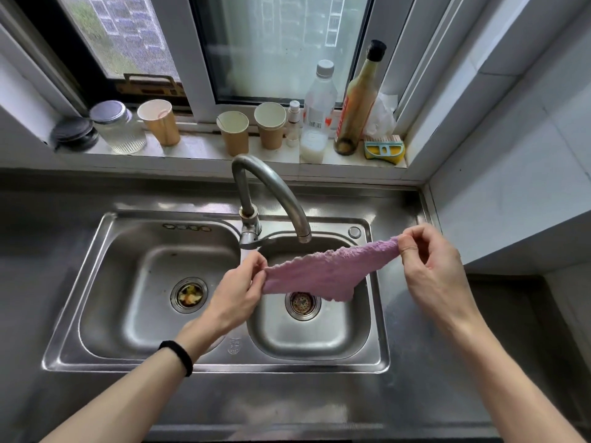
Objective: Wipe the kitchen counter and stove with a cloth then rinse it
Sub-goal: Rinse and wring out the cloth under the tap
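A pink cloth is stretched out in the air over the right basin of the steel double sink, just below the faucet spout. My left hand pinches the cloth's left corner. My right hand pinches its right corner, a little higher. No water runs from the spout. The steel counter surrounds the sink.
The left basin's drain holds food scraps; the right drain has a strainer. On the windowsill stand a glass jar, three paper cups, a clear bottle, a tall brown bottle and a yellow brush. A tiled wall rises at right.
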Demonstrator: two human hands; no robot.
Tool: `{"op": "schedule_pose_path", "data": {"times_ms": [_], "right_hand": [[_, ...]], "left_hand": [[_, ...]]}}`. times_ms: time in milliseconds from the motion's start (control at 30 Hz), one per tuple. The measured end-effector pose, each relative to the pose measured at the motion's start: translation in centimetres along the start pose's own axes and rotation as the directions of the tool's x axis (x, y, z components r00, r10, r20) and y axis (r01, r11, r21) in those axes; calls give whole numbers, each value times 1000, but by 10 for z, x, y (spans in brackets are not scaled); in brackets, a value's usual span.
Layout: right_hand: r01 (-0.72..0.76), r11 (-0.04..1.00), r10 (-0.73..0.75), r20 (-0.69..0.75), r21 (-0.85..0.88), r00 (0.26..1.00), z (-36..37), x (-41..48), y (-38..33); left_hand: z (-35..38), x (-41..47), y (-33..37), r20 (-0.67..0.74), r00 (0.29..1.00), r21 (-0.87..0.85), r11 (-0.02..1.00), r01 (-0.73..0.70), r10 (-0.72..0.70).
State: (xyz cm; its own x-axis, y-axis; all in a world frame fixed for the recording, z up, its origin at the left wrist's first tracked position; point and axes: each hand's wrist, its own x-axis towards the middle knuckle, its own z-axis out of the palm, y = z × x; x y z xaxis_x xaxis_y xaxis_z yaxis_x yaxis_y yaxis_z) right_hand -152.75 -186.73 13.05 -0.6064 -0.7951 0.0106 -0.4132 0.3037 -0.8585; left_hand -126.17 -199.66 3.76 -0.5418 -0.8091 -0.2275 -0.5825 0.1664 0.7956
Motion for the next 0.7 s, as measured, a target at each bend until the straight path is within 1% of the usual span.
{"op": "schedule_pose_path", "data": {"times_ms": [67,167,233,267,333,400,467,500,600,700], "right_hand": [[-29,999,29,-10,-25,1000,0,4,6],[-60,997,59,-32,-37,998,-2,7,16],[-74,997,72,-41,-33,997,-2,7,22],[-83,996,82,-46,-28,996,-2,7,26],[-107,994,106,-62,-19,992,-1,7,32],[-134,991,133,-83,-6,988,0,6,38],[-149,989,148,-100,7,984,-1,6,43],[-151,988,152,-107,10,983,-2,6,46],[-150,989,150,-127,11,980,-4,5,52],[-172,985,171,-169,8,971,-4,4,57]], "left_hand": [[-5,1,1,5,999,38,999,-38,38],[-18,5,3,39,998,-7,999,-49,49],[-27,7,4,88,995,-51,998,-32,36],[-31,8,5,128,992,-96,995,0,13],[-40,5,3,253,965,-192,974,117,-67],[-49,-1,-1,420,899,-274,927,255,-123],[-57,-7,-5,521,848,-317,898,303,-102],[-60,-9,-6,534,841,-315,903,293,-87],[-62,-13,-8,499,862,-289,921,261,-87],[-60,-15,-9,392,907,-277,920,277,-155]]}}
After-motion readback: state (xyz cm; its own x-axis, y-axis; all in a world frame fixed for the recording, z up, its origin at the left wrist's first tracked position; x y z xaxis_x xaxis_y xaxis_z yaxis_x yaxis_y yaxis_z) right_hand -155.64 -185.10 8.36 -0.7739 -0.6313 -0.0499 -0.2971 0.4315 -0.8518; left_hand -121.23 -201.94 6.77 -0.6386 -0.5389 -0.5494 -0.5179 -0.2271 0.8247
